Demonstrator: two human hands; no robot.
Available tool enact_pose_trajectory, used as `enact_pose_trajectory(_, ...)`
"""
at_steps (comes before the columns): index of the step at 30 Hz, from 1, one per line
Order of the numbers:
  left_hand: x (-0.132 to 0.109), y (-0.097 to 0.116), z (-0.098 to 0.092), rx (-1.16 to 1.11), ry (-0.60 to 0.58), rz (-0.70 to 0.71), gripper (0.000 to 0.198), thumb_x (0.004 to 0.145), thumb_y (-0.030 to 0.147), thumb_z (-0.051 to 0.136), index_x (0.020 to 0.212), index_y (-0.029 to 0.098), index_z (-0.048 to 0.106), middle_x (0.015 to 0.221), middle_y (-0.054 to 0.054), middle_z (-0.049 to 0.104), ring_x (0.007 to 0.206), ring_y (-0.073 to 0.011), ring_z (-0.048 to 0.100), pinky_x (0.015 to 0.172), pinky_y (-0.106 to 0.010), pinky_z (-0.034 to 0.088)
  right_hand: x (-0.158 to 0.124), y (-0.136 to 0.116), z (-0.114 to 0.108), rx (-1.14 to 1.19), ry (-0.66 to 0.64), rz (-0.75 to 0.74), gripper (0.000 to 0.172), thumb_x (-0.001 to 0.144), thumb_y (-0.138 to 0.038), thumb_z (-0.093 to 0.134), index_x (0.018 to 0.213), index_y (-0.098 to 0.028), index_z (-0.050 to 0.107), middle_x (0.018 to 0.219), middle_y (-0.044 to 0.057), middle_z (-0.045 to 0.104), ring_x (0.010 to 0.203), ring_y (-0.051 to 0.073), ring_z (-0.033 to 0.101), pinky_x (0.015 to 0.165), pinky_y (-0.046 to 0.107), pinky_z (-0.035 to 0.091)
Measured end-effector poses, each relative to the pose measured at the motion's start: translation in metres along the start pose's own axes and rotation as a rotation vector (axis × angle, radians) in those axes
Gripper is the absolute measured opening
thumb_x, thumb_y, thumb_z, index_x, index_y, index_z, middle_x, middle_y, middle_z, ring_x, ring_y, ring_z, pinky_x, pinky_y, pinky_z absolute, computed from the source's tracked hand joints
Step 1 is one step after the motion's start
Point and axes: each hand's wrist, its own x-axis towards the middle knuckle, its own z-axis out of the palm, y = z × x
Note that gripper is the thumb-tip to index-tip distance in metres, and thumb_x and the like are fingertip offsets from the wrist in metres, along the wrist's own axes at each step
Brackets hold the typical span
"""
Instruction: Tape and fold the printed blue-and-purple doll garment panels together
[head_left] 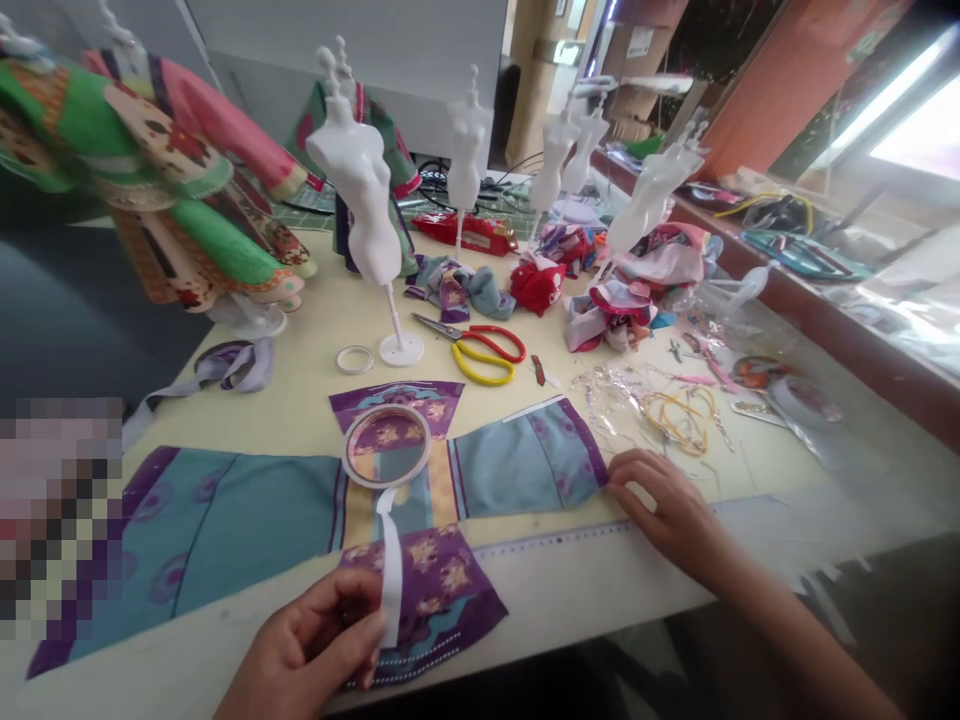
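A small doll garment [510, 470] of teal and purple cloth lies spread flat in a cross shape. My left hand [315, 640], at its near flap, pinches a strip of white tape [391, 575] between thumb and fingers. The strip's curled upper end reaches the roll of tape [349, 455], which rests on the garment's middle; whether they are joined I cannot tell. My right hand [667, 505] has its thumb and fingers closed at the purple end of the right sleeve. A clear ruler [559, 541] lies below that sleeve.
Scissors [487, 362] with red and yellow handles lie beyond the garment, by a small white ring [354, 359]. White doll mannequins [364, 190] stand behind, some dressed at left. Cloth bundles [611, 315] and yellow cords [679, 420] lie right; a lilac ribbon [240, 365] lies left.
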Motion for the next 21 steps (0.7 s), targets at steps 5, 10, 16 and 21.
enact_pose_trajectory(5,-0.010,0.012,0.001,-0.057,-0.006,-0.016,0.026,0.063,0.034,0.078,0.079,0.019,0.065,0.057,0.004,0.051,0.051,-0.0080,0.043,0.047,-0.018,0.038,0.001,-0.001,0.001,-0.038,-0.001,0.006,0.010,0.090,-0.021,0.049,0.081,-0.021,0.052,0.085,0.004,0.058,0.082,0.018,0.055,0.075,0.034,0.043)
enact_pose_trajectory(10,-0.012,0.025,-0.008,-0.154,-0.047,-0.041,0.022,0.068,0.030,0.076,0.083,0.021,0.063,0.057,0.005,0.051,0.050,-0.0060,0.042,0.049,-0.016,0.038,-0.001,0.001,0.003,-0.085,0.035,0.000,0.009,0.090,-0.024,0.050,0.082,-0.021,0.053,0.086,0.004,0.059,0.083,0.019,0.057,0.076,0.034,0.044)
enact_pose_trajectory(16,-0.009,0.041,-0.014,-0.164,-0.098,-0.034,0.015,0.073,0.028,0.072,0.082,0.020,0.062,0.058,0.005,0.049,0.049,-0.0054,0.040,0.045,-0.015,0.034,-0.003,0.006,0.004,-0.150,0.062,-0.032,0.009,0.090,-0.027,0.050,0.085,-0.021,0.054,0.087,0.004,0.060,0.083,0.020,0.058,0.077,0.034,0.043)
enact_pose_trajectory(21,-0.006,0.044,-0.018,-0.131,-0.127,-0.026,0.013,0.076,0.027,0.070,0.082,0.019,0.061,0.061,0.004,0.050,0.051,-0.0055,0.041,0.045,-0.015,0.035,-0.004,0.008,0.005,-0.202,0.071,-0.079,0.008,0.090,-0.027,0.050,0.087,-0.021,0.054,0.087,0.004,0.060,0.083,0.021,0.057,0.077,0.034,0.043)
